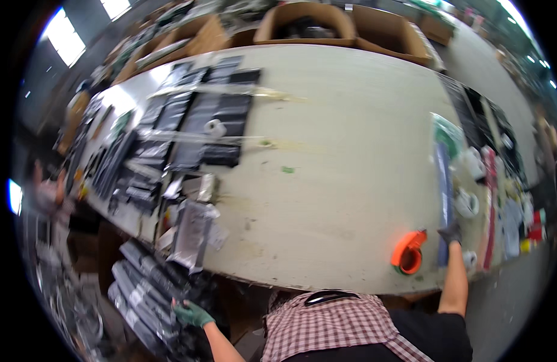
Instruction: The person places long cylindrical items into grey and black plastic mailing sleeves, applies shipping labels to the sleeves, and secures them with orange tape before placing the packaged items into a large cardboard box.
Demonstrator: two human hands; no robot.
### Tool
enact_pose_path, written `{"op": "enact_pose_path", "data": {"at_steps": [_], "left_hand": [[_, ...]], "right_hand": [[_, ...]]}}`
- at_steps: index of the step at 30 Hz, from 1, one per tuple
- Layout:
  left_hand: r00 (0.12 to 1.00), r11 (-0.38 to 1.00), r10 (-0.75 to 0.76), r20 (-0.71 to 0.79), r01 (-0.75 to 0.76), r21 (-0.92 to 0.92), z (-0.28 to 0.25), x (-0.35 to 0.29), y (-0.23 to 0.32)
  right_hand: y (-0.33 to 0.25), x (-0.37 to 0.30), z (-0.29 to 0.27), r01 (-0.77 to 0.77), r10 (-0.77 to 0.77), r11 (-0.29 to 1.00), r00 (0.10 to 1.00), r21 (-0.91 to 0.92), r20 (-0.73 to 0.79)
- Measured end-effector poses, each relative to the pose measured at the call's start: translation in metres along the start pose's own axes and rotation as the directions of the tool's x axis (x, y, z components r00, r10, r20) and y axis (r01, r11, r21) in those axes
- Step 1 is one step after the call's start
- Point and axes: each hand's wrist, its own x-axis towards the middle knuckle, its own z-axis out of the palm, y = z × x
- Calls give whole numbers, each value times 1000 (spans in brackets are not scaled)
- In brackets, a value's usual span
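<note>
At the table's right side, my right hand point(451, 233), in a dark glove, is closed on the lower part of a long blue-grey roll point(442, 193) lying on the tabletop. My left hand point(194, 314), in a green glove, is off the table's near left edge with its fingers apart. Closest to it are several grey wrapped rolls point(143, 295) bundled below table height; whether the fingertips touch them is unclear. An orange tape dispenser point(409, 252) sits on the table just left of the blue-grey roll.
Flat black plastic packs point(221, 114) cover the table's point(339, 157) left part, with clear tape strips across them. Cardboard boxes point(305, 24) line the far edge. To the right are a red roll point(489, 205), white tape rolls point(467, 204) and green film point(447, 137). An open silvery carton point(193, 232) stands near left.
</note>
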Motion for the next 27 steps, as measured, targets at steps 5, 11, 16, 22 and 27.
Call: {"op": "enact_pose_path", "data": {"at_steps": [5, 11, 16, 22, 27], "left_hand": [[995, 927, -63, -83, 28, -375, 21, 106, 39], [953, 749, 286, 98, -159, -643, 134, 234, 149], [738, 647, 599, 312, -216, -731, 251, 299, 225], [208, 437, 891, 404, -635, -637, 357, 339, 275], [-10, 364, 879, 477, -633, -684, 406, 337, 295]], "right_hand": [[-74, -55, -47, 217, -218, 720, 972, 659, -82], [-227, -152, -55, 289, -356, 817, 933, 499, 43], [-282, -211, 2, 223, -296, 920, 934, 322, 201], [-279, -241, -3, 84, -235, 911, 910, 404, 341], [-284, -251, -3, 21, -178, 911, 921, 413, 347]]}}
